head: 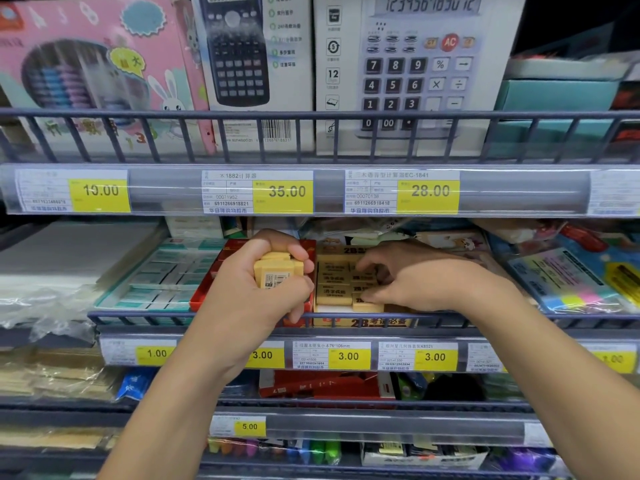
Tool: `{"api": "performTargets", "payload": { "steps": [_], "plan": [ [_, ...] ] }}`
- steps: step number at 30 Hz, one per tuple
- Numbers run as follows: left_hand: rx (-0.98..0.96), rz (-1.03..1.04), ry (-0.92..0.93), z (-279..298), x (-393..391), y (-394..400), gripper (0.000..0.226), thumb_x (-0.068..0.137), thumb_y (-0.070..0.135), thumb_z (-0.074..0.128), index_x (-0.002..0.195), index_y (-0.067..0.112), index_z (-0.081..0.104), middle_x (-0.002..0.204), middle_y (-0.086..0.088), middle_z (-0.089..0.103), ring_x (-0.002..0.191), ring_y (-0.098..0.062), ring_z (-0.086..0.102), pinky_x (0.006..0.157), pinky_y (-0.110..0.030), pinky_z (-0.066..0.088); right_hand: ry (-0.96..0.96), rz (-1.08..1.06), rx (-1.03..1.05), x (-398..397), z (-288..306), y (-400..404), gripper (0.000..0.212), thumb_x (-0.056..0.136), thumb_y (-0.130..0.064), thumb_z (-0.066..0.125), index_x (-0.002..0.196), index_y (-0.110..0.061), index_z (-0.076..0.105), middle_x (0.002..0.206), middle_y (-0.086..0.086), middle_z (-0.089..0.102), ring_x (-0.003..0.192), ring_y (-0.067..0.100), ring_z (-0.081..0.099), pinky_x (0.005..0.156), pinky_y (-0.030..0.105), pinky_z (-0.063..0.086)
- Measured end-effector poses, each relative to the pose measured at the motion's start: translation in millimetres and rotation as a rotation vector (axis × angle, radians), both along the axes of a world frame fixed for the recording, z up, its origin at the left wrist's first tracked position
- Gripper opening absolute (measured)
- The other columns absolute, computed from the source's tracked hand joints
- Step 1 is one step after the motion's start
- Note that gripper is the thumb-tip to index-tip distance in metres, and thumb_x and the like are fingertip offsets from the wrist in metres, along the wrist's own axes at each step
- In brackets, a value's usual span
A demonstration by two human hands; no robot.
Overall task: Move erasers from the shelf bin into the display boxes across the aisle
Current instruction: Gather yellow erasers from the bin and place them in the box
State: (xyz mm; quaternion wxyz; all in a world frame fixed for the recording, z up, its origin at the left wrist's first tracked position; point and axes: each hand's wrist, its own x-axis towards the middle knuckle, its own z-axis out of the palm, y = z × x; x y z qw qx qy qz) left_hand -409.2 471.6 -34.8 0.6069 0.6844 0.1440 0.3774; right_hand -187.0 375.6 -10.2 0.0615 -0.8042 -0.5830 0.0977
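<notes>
Several yellow erasers (333,284) lie in rows in a yellow box marked 2B (363,322) on the middle shelf. My left hand (266,289) is closed around a clutch of yellow erasers (277,270), held just left of the box over a red box (207,282). My right hand (412,275) reaches into the yellow box, with its fingertips pinching an eraser (367,303) at the front row. The display boxes across the aisle are out of view.
A teal tray of white erasers (162,275) sits left of the red box. A wire rail (138,315) fronts the shelf, with price tags (348,355) below. Calculator boxes (415,64) stand above. Sticky notes (571,299) lie right.
</notes>
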Motion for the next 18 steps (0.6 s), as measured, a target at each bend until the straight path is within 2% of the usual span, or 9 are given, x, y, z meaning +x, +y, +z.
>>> {"api": "performTargets", "payload": {
  "steps": [3,5,6,8,11,13,16,18],
  "plan": [
    [-0.018,-0.004,0.005,-0.5,0.4,-0.9,0.028,0.073,0.004,0.073,0.085,0.030,0.071,0.089,-0.001,0.072,0.055,-0.017,0.057,0.055,-0.024,0.049,-0.041,-0.018,0.049,-0.1,0.6,-3.0,0.049,0.089,-0.052,0.065,0.134,-0.036,0.053,0.126,-0.009,0.060,0.096,0.010,0.059,0.086,0.030,0.051],
    [-0.045,-0.023,0.008,-0.8,0.2,-1.7,0.027,0.073,0.006,0.074,0.087,0.029,0.072,0.090,-0.002,0.073,0.056,-0.019,0.058,0.057,-0.025,0.051,-0.058,-0.009,0.182,-4.8,0.3,-7.5,0.042,0.091,-0.051,0.062,0.130,-0.040,0.054,0.118,-0.014,0.063,0.082,0.001,0.057,0.075,0.025,0.050],
    [-0.070,-0.040,0.005,-0.9,0.3,-2.6,0.028,0.072,0.008,0.076,0.089,0.029,0.072,0.091,-0.003,0.074,0.057,-0.021,0.059,0.058,-0.025,0.051,-0.013,0.018,0.283,-9.7,-0.7,-10.5,0.038,0.091,-0.052,0.061,0.127,-0.045,0.053,0.111,-0.021,0.063,0.080,-0.004,0.057,0.072,0.020,0.048],
    [-0.124,-0.062,-0.002,-0.9,1.6,-4.5,0.029,0.067,0.014,0.080,0.091,0.030,0.074,0.094,-0.005,0.075,0.060,-0.023,0.061,0.060,-0.025,0.053,0.153,0.122,0.470,-24.7,-2.5,-15.6,0.034,0.090,-0.052,0.061,0.123,-0.051,0.054,0.092,-0.025,0.064,0.077,-0.003,0.060,0.063,0.011,0.042],
    [-0.197,-0.072,-0.011,0.1,4.8,-7.4,0.032,0.062,0.018,0.079,0.092,0.027,0.075,0.095,-0.009,0.077,0.059,-0.024,0.062,0.059,-0.027,0.053,0.221,0.283,0.595,-45.7,-5.2,-17.7,0.039,0.093,-0.035,0.063,0.131,-0.042,0.057,0.086,-0.014,0.065,0.075,0.009,0.061,0.062,0.018,0.046],
    [-0.232,-0.069,-0.020,1.0,6.1,-8.1,0.037,0.062,0.017,0.079,0.098,0.020,0.071,0.093,-0.011,0.077,0.058,-0.024,0.062,0.056,-0.028,0.053,0.231,0.306,0.624,-50.5,-6.8,-17.2,0.043,0.095,-0.026,0.062,0.136,-0.036,0.057,0.082,-0.009,0.064,0.072,0.014,0.060,0.063,0.029,0.049],
    [-0.236,-0.035,-0.007,1.7,8.4,-7.5,0.032,0.072,0.009,0.073,0.103,0.011,0.065,0.090,-0.011,0.077,0.057,-0.022,0.064,0.055,-0.028,0.054,0.341,0.305,0.675,-52.4,-10.1,-20.1,0.046,0.095,-0.026,0.062,0.139,-0.035,0.054,0.092,-0.006,0.069,0.079,0.017,0.064,0.069,0.040,0.052],
    [-0.233,-0.031,0.000,0.9,11.4,-6.8,0.027,0.076,0.007,0.067,0.102,0.007,0.066,0.088,-0.013,0.076,0.063,-0.022,0.068,0.057,-0.028,0.056,0.344,0.317,0.676,-54.8,-13.5,-21.3,0.044,0.094,-0.032,0.064,0.137,-0.037,0.055,0.100,-0.011,0.069,0.087,0.015,0.064,0.074,0.036,0.052]
  ]
}}
